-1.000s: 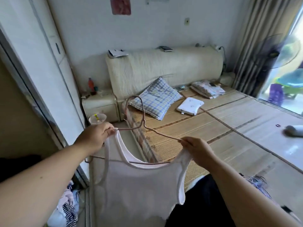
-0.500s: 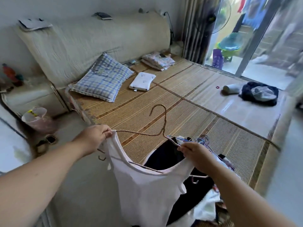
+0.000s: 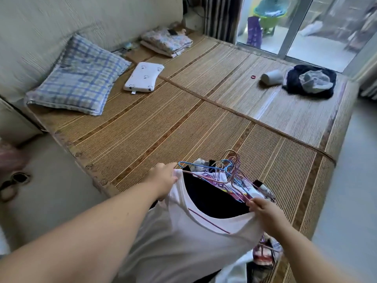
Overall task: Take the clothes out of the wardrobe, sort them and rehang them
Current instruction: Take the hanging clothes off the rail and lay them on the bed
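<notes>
1 white tank top (image 3: 183,231) on 1 pink hanger (image 3: 208,220), held just over the clothes pile (image 3: 214,199), which sits on the bed (image 3: 163,119). 2 hands: left hand (image 3: 163,181) grip closed on the strap at the pile's left, right hand (image 3: 263,211) grip pinching strap plus hanger wire at the pile's right. Beyond the pile: 1 plaid pillow (image 3: 79,76), 1 small white pillow (image 3: 143,76), 1 dark bundle (image 3: 310,81). Versus 0.5 s ago: top lower, closer over the pile; hook no longer stands up clear.
</notes>
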`<state>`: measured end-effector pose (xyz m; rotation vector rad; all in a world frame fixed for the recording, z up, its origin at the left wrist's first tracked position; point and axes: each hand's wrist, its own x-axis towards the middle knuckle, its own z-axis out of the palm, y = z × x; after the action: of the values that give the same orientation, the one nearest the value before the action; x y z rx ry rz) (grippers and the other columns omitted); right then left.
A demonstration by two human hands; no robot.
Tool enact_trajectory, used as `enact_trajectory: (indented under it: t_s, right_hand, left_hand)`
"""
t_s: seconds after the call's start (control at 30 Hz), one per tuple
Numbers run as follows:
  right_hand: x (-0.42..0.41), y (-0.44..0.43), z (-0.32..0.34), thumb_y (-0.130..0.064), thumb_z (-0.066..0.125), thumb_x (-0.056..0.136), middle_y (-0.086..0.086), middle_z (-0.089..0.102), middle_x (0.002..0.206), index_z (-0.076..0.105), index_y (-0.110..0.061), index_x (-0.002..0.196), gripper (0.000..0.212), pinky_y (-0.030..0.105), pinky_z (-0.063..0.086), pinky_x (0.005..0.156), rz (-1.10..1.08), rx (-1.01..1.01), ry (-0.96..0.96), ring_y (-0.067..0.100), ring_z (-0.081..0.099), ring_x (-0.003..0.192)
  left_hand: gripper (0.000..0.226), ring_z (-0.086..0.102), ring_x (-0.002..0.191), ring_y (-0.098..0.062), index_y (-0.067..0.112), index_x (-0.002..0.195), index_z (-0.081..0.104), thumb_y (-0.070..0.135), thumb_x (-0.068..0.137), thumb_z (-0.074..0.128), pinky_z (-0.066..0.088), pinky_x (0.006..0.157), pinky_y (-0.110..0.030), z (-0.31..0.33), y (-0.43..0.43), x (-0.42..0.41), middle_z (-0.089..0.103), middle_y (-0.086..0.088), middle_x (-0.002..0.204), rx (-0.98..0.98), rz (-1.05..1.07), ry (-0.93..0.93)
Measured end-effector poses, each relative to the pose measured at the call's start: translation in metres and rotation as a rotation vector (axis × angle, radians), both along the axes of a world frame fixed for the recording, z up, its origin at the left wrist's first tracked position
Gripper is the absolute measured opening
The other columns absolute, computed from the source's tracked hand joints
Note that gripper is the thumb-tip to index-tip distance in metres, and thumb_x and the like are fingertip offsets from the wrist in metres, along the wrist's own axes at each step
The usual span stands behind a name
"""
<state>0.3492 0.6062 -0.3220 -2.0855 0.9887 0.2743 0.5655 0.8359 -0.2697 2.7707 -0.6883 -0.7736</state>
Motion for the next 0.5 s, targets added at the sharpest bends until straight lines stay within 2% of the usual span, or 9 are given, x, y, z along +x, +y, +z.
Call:
enact_trajectory:
  t_s: [0.07, 0.13, 0.2, 0.27, 0.4, 0.5]
  right_hand:
    - [0.010, -0.004, -0.006, -0.030, 0.054, 0.093, 0.005, 0.066, 0.108, 0.061, -0.024, 0.111, 0.020, 0.027, 0.033, 0.067, 0.026, -0.086, 0.104, 0.023, 0.060, 0.099]
    - [0.020, -0.004, -0.008, -0.033, 0.055, 0.091, 0.006, 0.063, 0.119, 0.052, -0.021, 0.123, 0.034, 0.027, 0.037, 0.071, 0.058, -0.130, 0.169, 0.024, 0.059, 0.104]
    - [0.034, 0.003, -0.006, -0.034, 0.055, 0.091, 0.005, 0.060, 0.126, 0.046, -0.022, 0.133, 0.044, 0.028, 0.041, 0.077, 0.146, -0.136, 0.194, 0.024, 0.057, 0.110]
    - [0.053, 0.017, 0.001, -0.032, 0.054, 0.091, 0.008, 0.060, 0.127, 0.048, -0.021, 0.133, 0.044, 0.028, 0.042, 0.080, 0.263, -0.147, 0.175, 0.026, 0.056, 0.112]
    - [0.110, 0.075, 0.029, -0.032, 0.053, 0.092, 0.007, 0.064, 0.117, 0.056, -0.022, 0.122, 0.032, 0.027, 0.039, 0.070, 0.581, -0.181, 0.084, 0.026, 0.059, 0.104]
    - [0.162, 0.145, 0.071, -0.034, 0.053, 0.091, 0.006, 0.061, 0.124, 0.052, -0.025, 0.130, 0.040, 0.026, 0.041, 0.083, 0.775, -0.193, -0.073, 0.022, 0.056, 0.114]
  left_hand:
    - [0.063, 0.018, 0.142, -0.030, 0.033, 0.149, 0.016, 0.039, 0.094, 0.046, 0.025, 0.113, -0.047, -0.007, -0.004, -0.003, 0.013, -0.005, 0.157, 0.004, 0.010, 0.009]
    - [0.072, 0.009, 0.145, -0.028, 0.034, 0.150, 0.008, 0.042, 0.092, 0.049, 0.020, 0.114, -0.048, -0.011, 0.001, -0.008, 0.000, -0.001, 0.160, 0.014, 0.003, 0.012]
    - [0.074, 0.008, 0.145, -0.027, 0.033, 0.151, 0.009, 0.045, 0.090, 0.050, 0.019, 0.115, -0.048, -0.012, 0.015, -0.014, -0.002, 0.000, 0.160, 0.021, 0.008, 0.024]
    - [0.073, 0.008, 0.146, -0.025, 0.031, 0.151, 0.011, 0.045, 0.091, 0.049, 0.018, 0.115, -0.048, -0.006, 0.035, -0.017, -0.001, -0.001, 0.160, 0.037, 0.020, 0.029]
    - [0.070, 0.010, 0.145, -0.024, 0.032, 0.150, 0.015, 0.042, 0.090, 0.050, 0.015, 0.114, -0.048, 0.027, 0.089, -0.018, 0.004, 0.001, 0.160, 0.033, 0.110, 0.004]
    - [0.068, 0.019, 0.144, -0.024, 0.033, 0.148, 0.022, 0.042, 0.088, 0.052, 0.021, 0.115, -0.046, 0.071, 0.143, -0.016, 0.009, 0.001, 0.159, -0.025, 0.228, -0.072]
